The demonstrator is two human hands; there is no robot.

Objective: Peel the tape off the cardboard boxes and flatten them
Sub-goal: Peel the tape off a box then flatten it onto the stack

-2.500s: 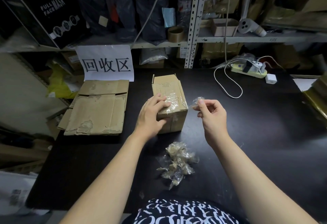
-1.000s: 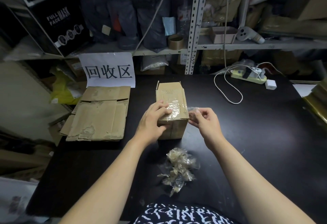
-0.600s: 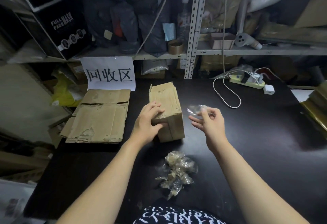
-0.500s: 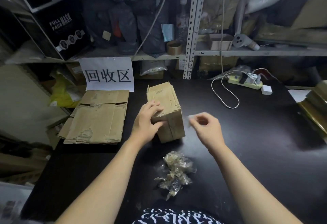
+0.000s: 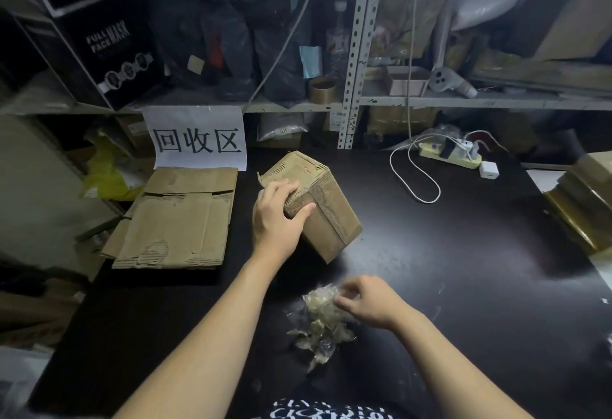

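Left hand point(image 5: 280, 218): grips the small brown cardboard box point(image 5: 326, 210) at its left end, fingers curled over the top face and thumb pressed on the near face.
Box position: mid-table, just right of and beyond the left hand. It is tipped and turned askew to the table's front edge; I cannot tell whether its low corner touches the tabletop.
Right hand point(image 5: 366, 301): low over the near part of the table, with its blurred fingertips at the crumpled heap of clear peeled tape point(image 5: 319, 324). I cannot tell whether it pinches a piece or has let go.
Tape heap: in front of the box, apart from it and close to the person's body.
Left side: a stack of flattened brown cardboard point(image 5: 178, 220) lies near the box, not touching it, under a white paper sign with black characters point(image 5: 198, 139).
Right side: bare black tabletop point(image 5: 463, 253) runs from the box to tape-wrapped brown cartons point(image 5: 583, 206) at the right edge.
Far edge: a looped white cable point(image 5: 419, 183) and a yellowish power strip point(image 5: 448, 155) lie beyond the box, well apart from it, below the grey metal shelving point(image 5: 352, 54).
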